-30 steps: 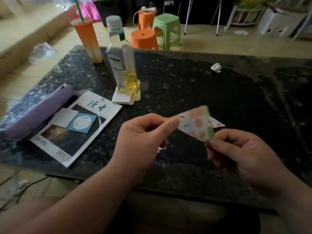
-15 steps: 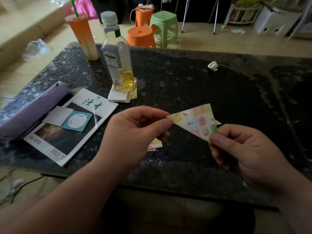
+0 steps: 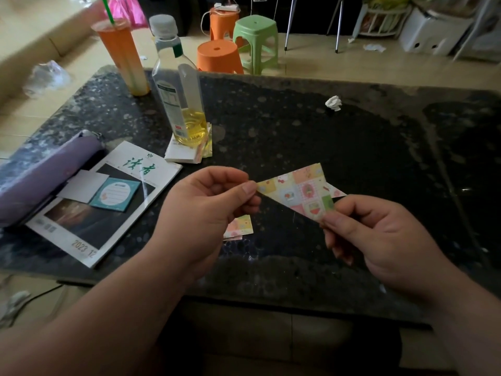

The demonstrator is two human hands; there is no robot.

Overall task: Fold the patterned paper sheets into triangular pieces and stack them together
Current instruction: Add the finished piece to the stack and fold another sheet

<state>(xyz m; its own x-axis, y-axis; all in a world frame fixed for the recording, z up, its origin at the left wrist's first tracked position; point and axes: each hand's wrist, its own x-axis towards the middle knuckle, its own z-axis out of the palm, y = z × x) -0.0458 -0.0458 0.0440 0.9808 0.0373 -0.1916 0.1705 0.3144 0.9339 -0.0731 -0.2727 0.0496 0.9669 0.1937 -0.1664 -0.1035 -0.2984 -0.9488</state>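
Observation:
A patterned paper sheet folded into a triangle (image 3: 301,189) hangs in the air above the dark table (image 3: 352,147). My left hand (image 3: 206,213) pinches its left tip between thumb and forefinger. My right hand (image 3: 379,234) pinches its lower right corner. A white flap sticks out behind the triangle on the right. Folded patterned pieces (image 3: 240,226) lie on the table under my left hand, partly hidden by it. More patterned sheets (image 3: 204,147) lie under the oil bottle.
An oil bottle (image 3: 179,90) stands on a white pad at the left middle. An orange drink cup (image 3: 122,55) with a straw is behind it. A magazine (image 3: 100,202) with note cards and a purple pencil case (image 3: 40,177) lie left. A crumpled paper ball (image 3: 334,103) sits far back.
The triangle has turned flatter toward the camera and its pattern now shows sharply. Both hands keep their pinches and have shifted only slightly.

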